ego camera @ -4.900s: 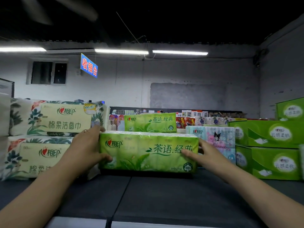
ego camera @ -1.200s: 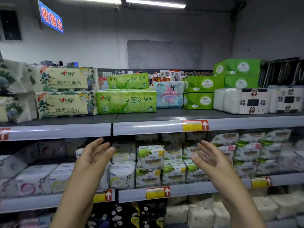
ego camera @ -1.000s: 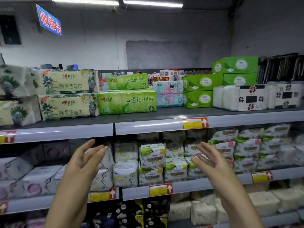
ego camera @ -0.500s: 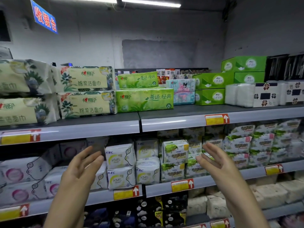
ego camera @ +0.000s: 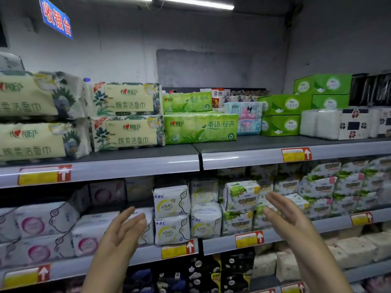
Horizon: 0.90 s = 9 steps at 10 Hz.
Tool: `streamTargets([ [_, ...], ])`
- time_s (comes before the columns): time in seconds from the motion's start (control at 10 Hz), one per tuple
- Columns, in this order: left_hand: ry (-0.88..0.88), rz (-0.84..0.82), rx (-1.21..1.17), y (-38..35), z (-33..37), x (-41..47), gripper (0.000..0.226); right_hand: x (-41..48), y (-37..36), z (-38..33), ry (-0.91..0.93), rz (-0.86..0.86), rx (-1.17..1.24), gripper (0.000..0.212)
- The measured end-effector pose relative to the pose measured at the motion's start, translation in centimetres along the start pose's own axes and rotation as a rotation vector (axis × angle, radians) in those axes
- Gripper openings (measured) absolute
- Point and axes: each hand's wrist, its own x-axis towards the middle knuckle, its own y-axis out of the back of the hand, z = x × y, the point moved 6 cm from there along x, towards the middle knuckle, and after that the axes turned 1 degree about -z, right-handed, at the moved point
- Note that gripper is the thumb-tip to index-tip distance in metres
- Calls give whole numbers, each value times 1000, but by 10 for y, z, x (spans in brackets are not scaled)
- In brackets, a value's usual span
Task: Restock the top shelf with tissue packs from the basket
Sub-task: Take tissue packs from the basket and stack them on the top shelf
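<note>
Both hands hang before the pale-edged middle shelf, palms turned toward each other. The left hand and the right hand have straight, loose fingers and grasp nothing. The long green plastic-wrapped tissue pack lies on the dark grey top shelf, just beside two stacked cream floral-printed packs on its left. A second green pack shows behind it, higher up.
</note>
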Motion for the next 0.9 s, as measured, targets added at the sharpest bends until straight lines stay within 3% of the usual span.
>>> streamTargets([
  [0.1, 32, -35, -52, -2, 0, 6, 109, 5, -3, -1, -10, -18, 7, 46],
  [0.2, 32, -42, -43, 0, -6, 12, 120, 14, -2, 5, -39, 18, 38, 41],
  [0.3, 24, -28, -32, -1, -2, 8, 42, 15, -3, 11, -60, 33, 26, 40],
  [0.4, 49, 7, -9, 4, -10, 7, 17, 16, -1, 14, -62, 43, 2, 42],
  [0.5, 51, 35, 29, 6, -14, 3, 37, 17, -2, 15, -65, 23, -26, 44],
  [0.6, 58, 36, 45, 5, -17, 0, 28, 19, -5, 16, -64, 19, -39, 46],
  [0.9, 48, 49, 139, 9, -20, -6, 31, 23, -11, 32, -36, 1, -72, 47],
])
